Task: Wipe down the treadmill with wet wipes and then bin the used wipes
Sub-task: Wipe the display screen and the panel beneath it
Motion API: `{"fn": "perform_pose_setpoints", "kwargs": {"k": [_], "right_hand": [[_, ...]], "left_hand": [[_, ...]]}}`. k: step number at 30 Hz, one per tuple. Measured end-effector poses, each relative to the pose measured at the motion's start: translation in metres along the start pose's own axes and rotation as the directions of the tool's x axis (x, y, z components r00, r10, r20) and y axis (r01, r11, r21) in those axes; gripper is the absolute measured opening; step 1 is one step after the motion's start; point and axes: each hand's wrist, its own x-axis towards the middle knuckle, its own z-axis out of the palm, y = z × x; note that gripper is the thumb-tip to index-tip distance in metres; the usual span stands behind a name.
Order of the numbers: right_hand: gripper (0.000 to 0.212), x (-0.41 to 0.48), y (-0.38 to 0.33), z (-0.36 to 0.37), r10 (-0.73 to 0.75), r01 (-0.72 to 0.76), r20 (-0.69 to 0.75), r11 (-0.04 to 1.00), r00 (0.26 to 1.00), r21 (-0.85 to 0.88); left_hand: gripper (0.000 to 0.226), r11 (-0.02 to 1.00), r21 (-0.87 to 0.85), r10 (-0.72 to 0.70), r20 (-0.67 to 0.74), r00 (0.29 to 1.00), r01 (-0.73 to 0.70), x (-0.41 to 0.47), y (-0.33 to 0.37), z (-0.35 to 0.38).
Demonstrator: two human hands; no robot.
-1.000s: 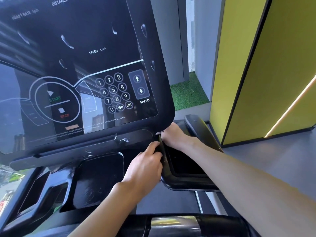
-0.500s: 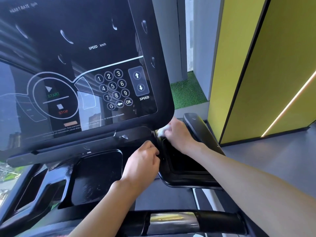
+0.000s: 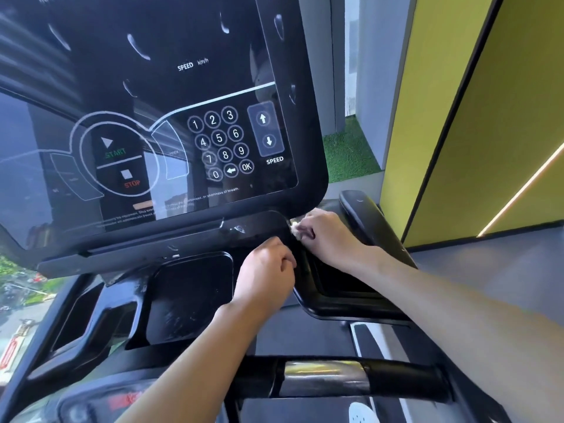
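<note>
The black treadmill console (image 3: 171, 141), with keypad and START/STOP marks, fills the upper left. Below its right corner sits a black side tray (image 3: 345, 303). My right hand (image 3: 328, 239) is curled over a white wet wipe (image 3: 295, 223), of which only a small bit shows, and presses it at the tray's upper inner corner under the console. My left hand (image 3: 268, 276) curls around the tray's left rim just beside it. Most of the wipe is hidden by my fingers.
A second recessed tray (image 3: 189, 294) lies left of my hands. A black handlebar with a metal sensor (image 3: 323, 380) crosses the bottom. A yellow wall panel (image 3: 476, 117) stands on the right, with grey floor and a green turf strip (image 3: 348, 154) behind.
My right hand has slid up the tray's inner edge towards the console corner, and the white wipe now shows at its fingertips. My left hand stays on the tray rim.
</note>
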Motion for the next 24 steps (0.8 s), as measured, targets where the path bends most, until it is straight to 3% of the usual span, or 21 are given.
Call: {"fn": "perform_pose_setpoints", "kwargs": {"k": [6, 9, 13, 20, 24], "right_hand": [[0.035, -0.074, -0.008, -0.002, -0.094, 0.089, 0.067, 0.993, 0.993, 0.075], [0.026, -0.100, -0.010, -0.005, -0.126, 0.118, 0.140, 0.991, 0.982, 0.068], [0.016, -0.117, -0.006, -0.013, -0.130, 0.138, 0.181, 0.990, 0.975, -0.033], [0.027, -0.147, 0.041, -0.049, 0.106, -0.071, 0.099, 0.949, 0.989, -0.307], [0.043, -0.159, 0.059, -0.053, 0.083, 0.021, 0.171, 0.847, 0.982, -0.531]], "left_hand": [[0.033, 0.998, 0.011, -0.068, 0.016, 0.998, 0.068, 0.003, 0.009, -0.002], [0.031, 0.998, 0.029, -0.050, 0.017, 0.999, 0.049, 0.002, 0.008, -0.002], [0.025, 0.998, 0.055, 0.006, 0.030, 1.000, -0.007, -0.001, 0.007, 0.002], [0.024, 0.998, 0.045, 0.042, 0.061, 0.997, -0.044, -0.006, 0.007, 0.002], [0.024, 0.997, 0.046, 0.056, 0.056, 0.997, -0.058, -0.008, 0.006, 0.002]]}}
